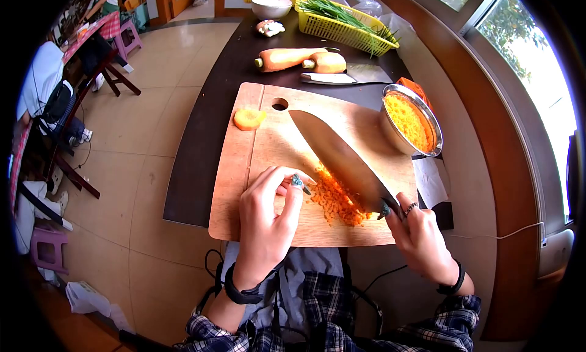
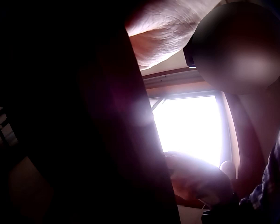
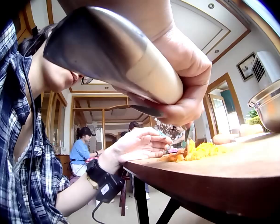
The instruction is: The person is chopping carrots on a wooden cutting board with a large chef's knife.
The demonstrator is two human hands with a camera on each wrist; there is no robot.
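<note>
A large knife point(image 1: 342, 157) slants across the wooden cutting board point(image 1: 232, 199), and my right hand point(image 1: 421, 236) grips its handle. In the right wrist view, the fingers of that right hand point(image 3: 186, 70) wrap round the pale handle end point(image 3: 154, 74). Finely chopped carrot point(image 1: 332, 199) lies beside and under the blade. My left hand point(image 1: 268, 205) is at the left edge of this pile, fingers loosely bent; the right wrist view shows the left hand point(image 3: 140, 144) with nothing visible in it. A thick carrot slice point(image 1: 249, 119) lies at the board's upper left. The left wrist view is mostly dark.
A metal bowl of chopped carrot point(image 1: 408, 123) stands at the board's right edge. Behind the board lie a peeled carrot point(image 1: 287, 59), a shorter piece point(image 1: 326, 63) and a second knife point(image 1: 366, 74). Farther back are a yellow basket of greens point(image 1: 342, 32) and a white bowl point(image 1: 271, 8).
</note>
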